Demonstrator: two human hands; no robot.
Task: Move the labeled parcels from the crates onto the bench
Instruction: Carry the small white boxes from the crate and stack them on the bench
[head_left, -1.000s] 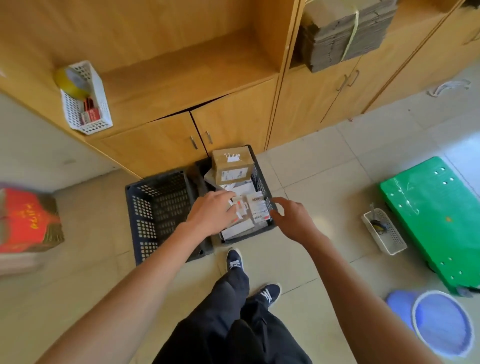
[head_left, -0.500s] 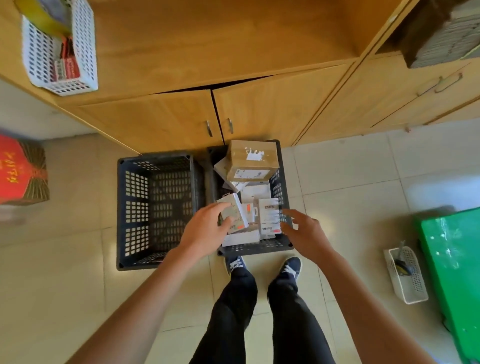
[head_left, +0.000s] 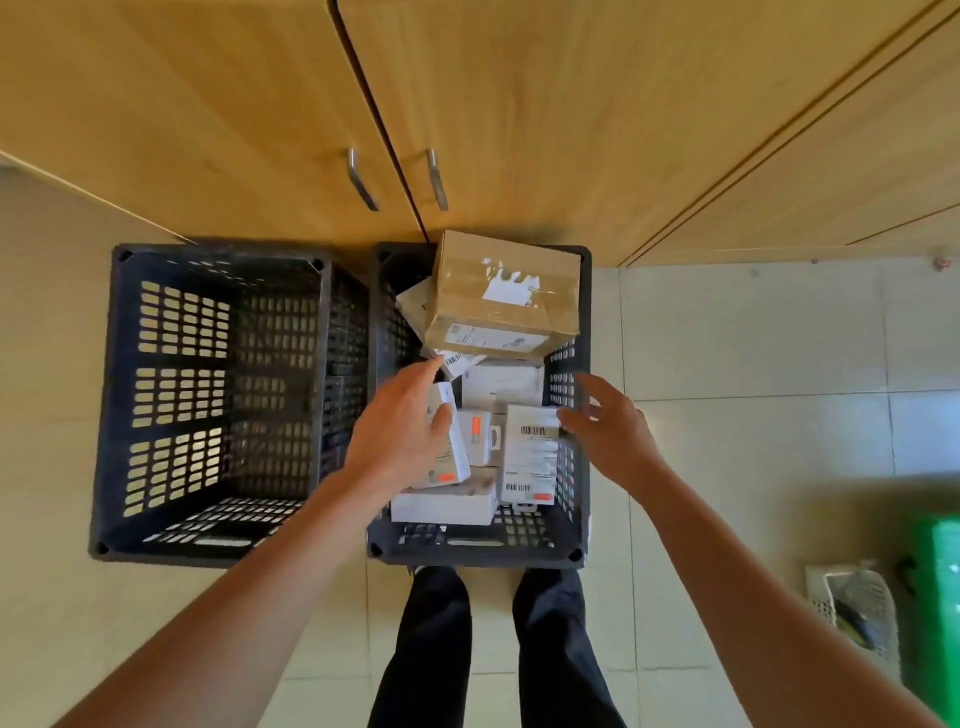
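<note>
— Pale tiled floor (head_left: 727, 467) runs underfoot, with dark-trousered legs (head_left: 431, 649) nearest the camera. What sits ahead of them?

— Two black perforated plastic crates (head_left: 111, 405), side by side and touching. No parcels show in the left-hand one; the right-hand one holds the labelled parcels.

— And the hands?

— Well apart. The left hand (head_left: 400, 441) is wrapped around a slim white carton with an orange sticker (head_left: 449, 447), thumb across its face, above the near end of the right crate. The right hand (head_left: 608, 431) is spread with nothing in it, fingertips just beside a white barcoded box (head_left: 530, 457); I cannot tell whether they touch it.

— Further in?

— A brown taped cardboard box (head_left: 504, 296) lies tilted on the pile at the far end. Beyond stand light wooden cabinet doors (head_left: 208, 104) with metal handles.
</note>
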